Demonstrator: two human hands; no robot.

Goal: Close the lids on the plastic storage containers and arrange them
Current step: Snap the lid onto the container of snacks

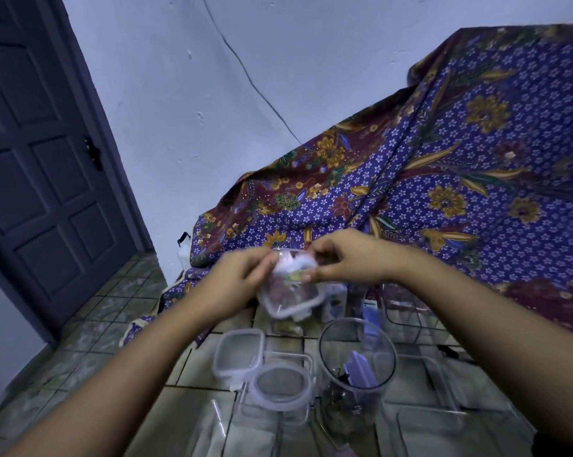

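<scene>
A small clear plastic container (pixel 290 293) with a lid hangs tilted in the air, blurred by motion. My left hand (pixel 235 278) grips its left side and my right hand (pixel 341 258) pinches its top right edge. Below on the tiled floor stand a square lidded container (pixel 239 352), a round lidded container (pixel 280 387) and a tall open round jar (pixel 356 361) holding a purple item. Several clear rectangular containers (pixel 427 420) lie around them.
A purple floral batik cloth (pixel 459 179) drapes over something bulky at the right and back. A dark panelled door (pixel 44 166) stands at the left. The floor is tiled (pixel 113 318), and a white wall rises behind.
</scene>
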